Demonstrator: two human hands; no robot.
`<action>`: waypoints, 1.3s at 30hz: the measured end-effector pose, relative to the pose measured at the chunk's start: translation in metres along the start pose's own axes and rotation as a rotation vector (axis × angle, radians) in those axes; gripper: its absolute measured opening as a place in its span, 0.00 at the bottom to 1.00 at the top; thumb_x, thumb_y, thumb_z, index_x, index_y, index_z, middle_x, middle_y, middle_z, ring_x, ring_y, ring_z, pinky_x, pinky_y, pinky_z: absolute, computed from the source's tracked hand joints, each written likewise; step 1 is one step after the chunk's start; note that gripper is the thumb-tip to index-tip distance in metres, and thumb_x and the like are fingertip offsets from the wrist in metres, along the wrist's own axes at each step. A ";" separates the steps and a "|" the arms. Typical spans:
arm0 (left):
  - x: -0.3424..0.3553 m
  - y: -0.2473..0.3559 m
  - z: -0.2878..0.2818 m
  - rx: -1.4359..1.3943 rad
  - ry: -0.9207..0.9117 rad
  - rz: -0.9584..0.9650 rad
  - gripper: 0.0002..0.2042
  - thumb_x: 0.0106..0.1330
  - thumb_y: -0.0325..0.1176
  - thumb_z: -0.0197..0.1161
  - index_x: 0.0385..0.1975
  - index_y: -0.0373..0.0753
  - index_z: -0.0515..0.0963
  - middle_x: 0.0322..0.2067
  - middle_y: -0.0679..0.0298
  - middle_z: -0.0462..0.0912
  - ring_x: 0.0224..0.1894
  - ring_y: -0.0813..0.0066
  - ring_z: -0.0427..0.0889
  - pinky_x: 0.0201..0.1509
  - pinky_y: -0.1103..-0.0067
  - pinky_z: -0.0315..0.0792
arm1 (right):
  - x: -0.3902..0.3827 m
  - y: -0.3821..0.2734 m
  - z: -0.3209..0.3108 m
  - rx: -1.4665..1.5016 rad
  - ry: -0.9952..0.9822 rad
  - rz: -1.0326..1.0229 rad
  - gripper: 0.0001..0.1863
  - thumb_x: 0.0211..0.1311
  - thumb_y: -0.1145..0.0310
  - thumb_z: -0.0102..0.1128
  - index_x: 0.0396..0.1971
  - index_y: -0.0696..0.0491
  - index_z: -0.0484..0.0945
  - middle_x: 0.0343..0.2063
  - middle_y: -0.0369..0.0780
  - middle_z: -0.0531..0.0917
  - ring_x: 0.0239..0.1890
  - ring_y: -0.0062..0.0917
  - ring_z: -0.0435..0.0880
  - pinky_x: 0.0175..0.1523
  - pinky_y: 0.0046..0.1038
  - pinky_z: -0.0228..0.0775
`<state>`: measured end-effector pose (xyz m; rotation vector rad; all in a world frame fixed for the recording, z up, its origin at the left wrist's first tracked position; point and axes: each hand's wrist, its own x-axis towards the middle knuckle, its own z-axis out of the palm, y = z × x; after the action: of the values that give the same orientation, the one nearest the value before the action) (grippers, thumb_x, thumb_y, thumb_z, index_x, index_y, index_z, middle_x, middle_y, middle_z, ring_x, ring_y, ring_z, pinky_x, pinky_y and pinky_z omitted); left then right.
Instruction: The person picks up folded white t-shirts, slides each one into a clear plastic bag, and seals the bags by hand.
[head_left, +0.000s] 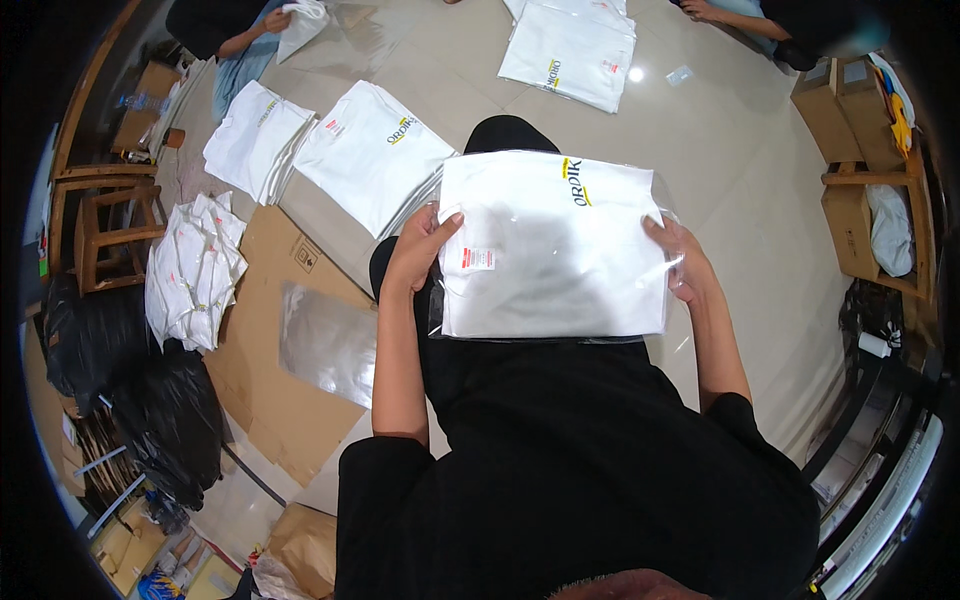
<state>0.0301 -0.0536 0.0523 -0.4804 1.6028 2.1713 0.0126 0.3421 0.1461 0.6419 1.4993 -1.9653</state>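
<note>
A folded white T-shirt (555, 255) in a clear plastic bag lies across my lap, with black and yellow print at its top and a small red-and-white label near its left side. My left hand (415, 248) grips the bag's left edge, thumb on top. At the opposite edge, my right hand (680, 255) pinches the loose clear plastic. Left of my knee, a stack of folded white T-shirts (370, 150) rests on the floor. A pile of clear plastic bags (325, 340) lies on the flattened cardboard (262, 385).
More folded shirts (250, 140) stand at the left, near bagged shirts (195, 270) in a heap. Another stack (570, 55) is at the far side. Black bags (165, 420) and a wooden stool (115, 235) line the left. Boxes (850, 110) fill a right-hand rack. Two people sit at the far edges.
</note>
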 end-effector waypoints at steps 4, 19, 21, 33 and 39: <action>-0.015 0.019 0.018 -0.011 0.086 0.094 0.22 0.70 0.31 0.72 0.59 0.28 0.73 0.48 0.57 0.85 0.48 0.75 0.84 0.54 0.77 0.79 | 0.001 0.000 -0.003 0.098 0.003 -0.054 0.32 0.73 0.69 0.65 0.72 0.59 0.65 0.60 0.45 0.81 0.57 0.29 0.85 0.61 0.33 0.81; 0.104 0.133 0.147 0.963 -0.616 0.185 0.29 0.69 0.48 0.71 0.61 0.31 0.79 0.51 0.58 0.87 0.53 0.69 0.83 0.59 0.73 0.75 | -0.026 -0.025 0.017 0.109 -0.295 -0.169 0.28 0.73 0.75 0.62 0.71 0.58 0.68 0.61 0.42 0.82 0.60 0.26 0.83 0.66 0.33 0.77; 0.112 0.151 0.161 0.906 -0.849 0.026 0.27 0.68 0.49 0.72 0.56 0.32 0.82 0.44 0.62 0.88 0.46 0.74 0.84 0.53 0.76 0.75 | -0.033 -0.033 0.024 0.077 -0.306 -0.202 0.28 0.73 0.73 0.63 0.70 0.59 0.68 0.60 0.42 0.82 0.60 0.25 0.83 0.66 0.32 0.76; -0.005 0.257 0.108 0.714 -0.335 0.712 0.12 0.65 0.34 0.76 0.41 0.32 0.86 0.31 0.71 0.85 0.33 0.87 0.78 0.39 0.85 0.70 | -0.045 -0.054 0.032 -0.515 0.029 -0.636 0.23 0.67 0.72 0.73 0.59 0.60 0.80 0.46 0.36 0.87 0.46 0.18 0.84 0.55 0.22 0.74; -0.098 0.299 0.083 0.500 0.166 1.122 0.09 0.60 0.25 0.79 0.38 0.34 0.88 0.31 0.68 0.89 0.32 0.85 0.82 0.40 0.86 0.73 | -0.043 -0.137 0.078 -0.326 0.070 -1.370 0.16 0.69 0.77 0.69 0.55 0.59 0.83 0.42 0.36 0.88 0.46 0.21 0.86 0.54 0.24 0.77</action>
<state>-0.0403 -0.0641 0.3697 0.5560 2.8423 2.2190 -0.0541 0.3005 0.2894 -0.7026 2.5797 -2.4046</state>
